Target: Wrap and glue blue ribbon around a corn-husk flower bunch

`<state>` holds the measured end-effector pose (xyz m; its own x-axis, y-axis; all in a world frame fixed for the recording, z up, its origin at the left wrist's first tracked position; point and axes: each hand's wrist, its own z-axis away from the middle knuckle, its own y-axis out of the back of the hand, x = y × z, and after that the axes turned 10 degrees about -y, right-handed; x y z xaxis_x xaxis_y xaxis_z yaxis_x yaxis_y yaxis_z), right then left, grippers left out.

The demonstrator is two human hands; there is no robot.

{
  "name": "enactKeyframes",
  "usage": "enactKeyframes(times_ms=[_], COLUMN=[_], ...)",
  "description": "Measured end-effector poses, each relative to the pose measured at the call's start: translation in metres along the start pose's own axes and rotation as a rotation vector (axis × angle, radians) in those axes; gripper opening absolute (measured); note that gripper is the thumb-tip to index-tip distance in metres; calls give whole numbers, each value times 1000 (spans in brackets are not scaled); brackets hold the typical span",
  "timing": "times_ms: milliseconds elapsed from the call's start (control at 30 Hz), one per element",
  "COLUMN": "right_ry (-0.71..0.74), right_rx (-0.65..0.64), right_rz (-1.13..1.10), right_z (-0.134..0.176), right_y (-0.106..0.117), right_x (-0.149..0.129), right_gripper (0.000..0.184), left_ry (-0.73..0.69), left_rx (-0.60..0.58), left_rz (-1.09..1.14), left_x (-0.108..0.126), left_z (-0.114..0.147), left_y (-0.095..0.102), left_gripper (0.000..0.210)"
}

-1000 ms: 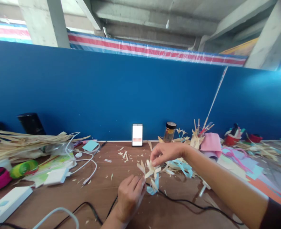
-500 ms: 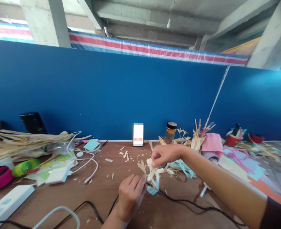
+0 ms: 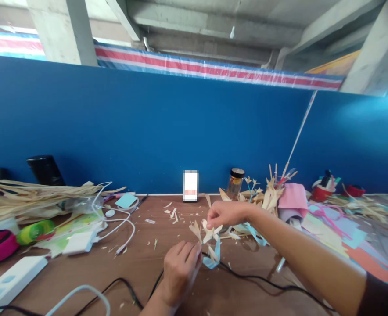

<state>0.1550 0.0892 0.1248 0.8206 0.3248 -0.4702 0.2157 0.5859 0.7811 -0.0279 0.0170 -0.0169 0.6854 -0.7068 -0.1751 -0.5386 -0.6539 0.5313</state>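
A pale flower of dried husk-like petals point(image 3: 210, 233) stands low over the middle of the desk, between my hands. My left hand point(image 3: 182, 267) is closed at its lower left, with thumb and fingertips pressed together at the base; the stem itself is mostly hidden. From above, my right hand point(image 3: 225, 213) reaches in, its fingers pinched at the top of the upper petals. A light blue strip point(image 3: 213, 261) hangs in a loop just below the flower. Smaller tan petals point(image 3: 195, 229) stick out on its left side.
Husk scraps point(image 3: 173, 214) dot the brown desk point(image 3: 141, 250). A black cable point(image 3: 256, 276) crosses in front. To the left lie white cords, a power strip point(image 3: 14, 281) and a husk pile point(image 3: 39, 197). A lidded jar point(image 3: 235, 183) and pink cloth point(image 3: 292, 196) stand right.
My right hand has shifted slightly left and down at the petals. The pale petals now sit more bunched and turned under its fingers. My left hand has stayed in place.
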Motion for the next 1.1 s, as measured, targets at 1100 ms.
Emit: enactKeyframes(times_ms=[1100], right_ry=[294], right_rx=[988], right_rz=[668], right_z=[32], right_y=[-44], right_x=[-30], right_gripper=[5], left_ry=[245], left_rx=[60], left_rz=[69], left_x=[-9], left_z=[1], left_y=[-3], left_gripper=[12])
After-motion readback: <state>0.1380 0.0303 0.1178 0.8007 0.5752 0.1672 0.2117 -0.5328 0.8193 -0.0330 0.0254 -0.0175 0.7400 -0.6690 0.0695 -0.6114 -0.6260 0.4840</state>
